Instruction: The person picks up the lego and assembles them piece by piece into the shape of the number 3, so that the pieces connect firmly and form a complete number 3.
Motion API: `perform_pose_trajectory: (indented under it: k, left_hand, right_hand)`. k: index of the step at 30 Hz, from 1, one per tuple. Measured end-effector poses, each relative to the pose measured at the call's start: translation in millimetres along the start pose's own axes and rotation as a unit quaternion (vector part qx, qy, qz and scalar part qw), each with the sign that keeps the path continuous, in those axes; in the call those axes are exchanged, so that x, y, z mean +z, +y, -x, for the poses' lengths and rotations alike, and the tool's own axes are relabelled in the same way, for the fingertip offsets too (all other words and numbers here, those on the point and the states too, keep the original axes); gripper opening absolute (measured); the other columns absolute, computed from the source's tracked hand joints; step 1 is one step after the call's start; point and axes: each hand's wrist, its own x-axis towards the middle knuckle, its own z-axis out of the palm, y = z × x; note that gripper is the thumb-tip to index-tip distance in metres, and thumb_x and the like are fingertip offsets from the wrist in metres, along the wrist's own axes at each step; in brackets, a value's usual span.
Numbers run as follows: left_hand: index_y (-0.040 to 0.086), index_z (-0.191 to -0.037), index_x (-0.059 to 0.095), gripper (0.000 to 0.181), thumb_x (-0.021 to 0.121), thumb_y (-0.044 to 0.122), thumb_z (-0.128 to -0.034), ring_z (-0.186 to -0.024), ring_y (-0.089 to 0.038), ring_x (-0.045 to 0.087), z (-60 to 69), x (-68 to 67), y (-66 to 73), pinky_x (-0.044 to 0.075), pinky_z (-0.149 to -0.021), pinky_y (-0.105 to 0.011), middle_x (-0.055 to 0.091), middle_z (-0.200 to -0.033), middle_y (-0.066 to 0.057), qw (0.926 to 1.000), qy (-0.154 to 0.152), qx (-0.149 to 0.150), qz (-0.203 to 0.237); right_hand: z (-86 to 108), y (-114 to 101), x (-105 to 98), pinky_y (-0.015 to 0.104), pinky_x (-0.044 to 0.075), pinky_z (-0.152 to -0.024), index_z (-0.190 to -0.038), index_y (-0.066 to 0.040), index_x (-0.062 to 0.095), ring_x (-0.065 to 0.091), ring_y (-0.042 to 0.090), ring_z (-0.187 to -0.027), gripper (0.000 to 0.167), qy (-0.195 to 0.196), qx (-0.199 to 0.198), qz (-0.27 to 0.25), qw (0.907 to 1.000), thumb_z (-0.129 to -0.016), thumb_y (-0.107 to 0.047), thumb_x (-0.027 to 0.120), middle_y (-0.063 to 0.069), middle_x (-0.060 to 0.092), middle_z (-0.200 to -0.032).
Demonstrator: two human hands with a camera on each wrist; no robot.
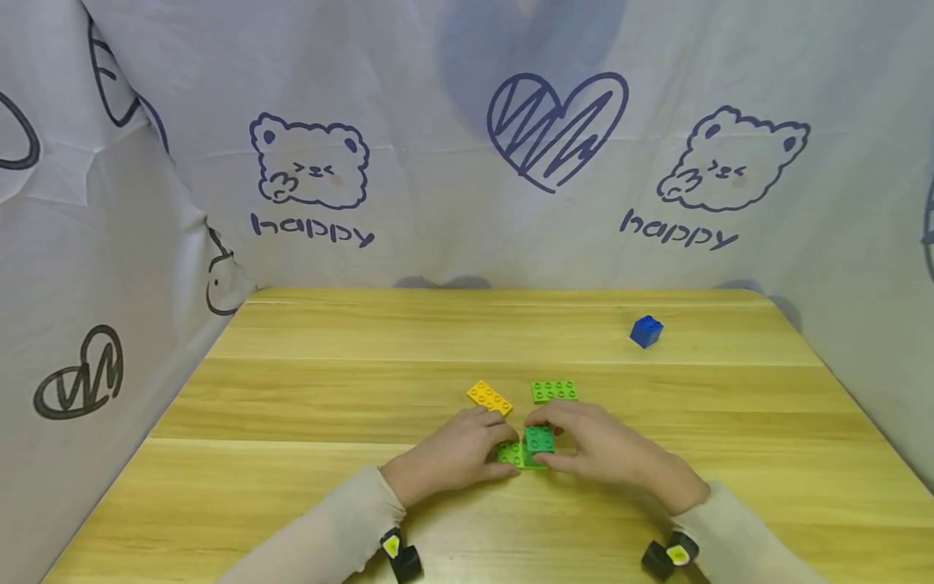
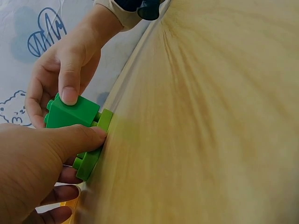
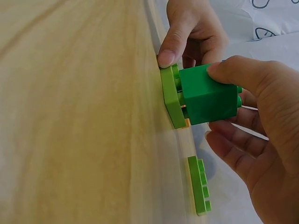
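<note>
In the head view a dark green block (image 1: 540,439) sits over the right part of a light green plate (image 1: 510,453), which lies flat on the table. My right hand (image 1: 609,450) pinches the block between thumb and fingers. With thumb and fingers, my left hand (image 1: 456,454) grips the plate's left end. The right wrist view shows the block (image 3: 208,93) slightly tilted against the plate (image 3: 172,98), with studs visible between them; whether it is pressed fully on, I cannot tell.
A yellow plate (image 1: 490,398) lies just beyond my left hand, and a second light green plate (image 1: 554,392) beyond my right. Farther back on the right is a blue block (image 1: 646,331). Patterned cloth (image 1: 438,195) hangs behind the wooden table (image 1: 328,389).
</note>
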Motion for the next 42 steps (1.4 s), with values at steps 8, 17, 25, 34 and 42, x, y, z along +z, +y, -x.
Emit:
perform_pose_trajectory:
  k: [8, 17, 25, 34, 42]
  left_hand:
    - [0.014, -0.116, 0.068, 0.04, 0.067, 0.045, -0.0909, -0.102, -0.012, 0.057, 0.0, -0.3, 0.6, 0.046, -0.093, -0.034, 0.063, -0.11, 0.003, 1.0, 0.001, -0.002, -0.001]
    - [0.014, -0.114, 0.069, 0.04, 0.069, 0.045, -0.0896, -0.097, -0.01, 0.057, -0.6, 0.1, 0.5, 0.046, -0.091, -0.031, 0.063, -0.107, 0.004, 1.0, 0.005, -0.006, -0.005]
    - [0.014, -0.113, 0.07, 0.039, 0.07, 0.045, -0.0892, -0.093, -0.008, 0.055, -1.0, 0.2, 0.4, 0.046, -0.088, -0.029, 0.062, -0.104, 0.005, 0.9999, 0.006, -0.01, 0.003]
    - [0.014, -0.113, 0.07, 0.039, 0.07, 0.045, -0.0883, -0.093, -0.009, 0.054, -2.6, -0.5, 0.2, 0.045, -0.087, -0.029, 0.063, -0.104, 0.005, 0.9998, 0.009, -0.016, 0.007]
    - [0.014, -0.112, 0.07, 0.038, 0.072, 0.044, -0.0878, -0.092, -0.008, 0.054, -2.3, -0.4, 0.0, 0.045, -0.085, -0.026, 0.063, -0.104, 0.006, 0.9996, 0.004, -0.021, 0.02]
  right_hand:
    - [-0.5, -3, 2, 0.029, 0.052, -0.084, -0.124, -0.011, 0.062, 0.058, 0.006, -0.096, 0.04, 0.012, -0.007, 0.005, 0.9999, -0.09, -0.029, 0.073, -0.004, 0.062, -0.117]
    - [-2.2, -6, 7, 0.028, 0.052, -0.083, -0.122, -0.012, 0.06, 0.058, 0.005, -0.094, 0.04, 0.01, 0.012, 0.009, 0.9998, -0.088, -0.027, 0.075, -0.005, 0.062, -0.113]
    - [-1.2, -1, 8, 0.028, 0.051, -0.08, -0.109, -0.019, 0.055, 0.056, 0.005, -0.089, 0.031, 0.015, 0.01, -0.013, 0.9998, -0.087, -0.029, 0.076, -0.012, 0.057, -0.098]
    - [-2.1, 0, 8, 0.026, 0.049, -0.076, -0.103, -0.022, 0.05, 0.053, 0.01, -0.084, 0.029, 0.007, -0.003, -0.02, 0.9998, -0.088, -0.026, 0.075, -0.014, 0.049, -0.091]
    - [-2.9, 1, 11, 0.027, 0.05, -0.079, -0.106, -0.021, 0.053, 0.054, 0.007, -0.087, 0.03, 0.001, 0.025, -0.03, 0.9992, -0.087, -0.026, 0.076, -0.014, 0.054, -0.095]
